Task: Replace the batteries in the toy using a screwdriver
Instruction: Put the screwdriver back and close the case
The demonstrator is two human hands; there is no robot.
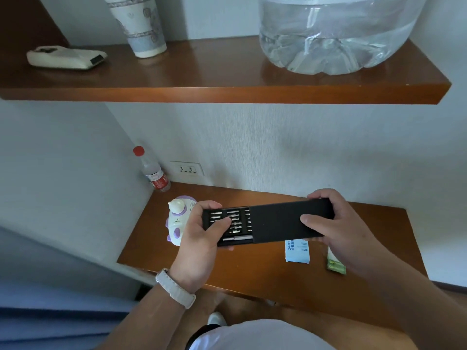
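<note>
Pulling too fast, with the left grip [199,238] holding the tray [242,232] and the right grip [338,223] holding the black sleeve [278,221], could spill the little bits [233,219].

**Legible text: one number, that's it**

Blue-and-white packet [297,253] on the lower shelf [252,271]: "24" in blue, at the start of a line running down its left edge. The characters after it are too blurred for me to read. The top of the packet is hidden behind the black bit case [290,221] I'm holding. The water bottle [154,170] has a red label with white print, too small to read. The green battery pack [336,265] has markings I can't make out.
</note>
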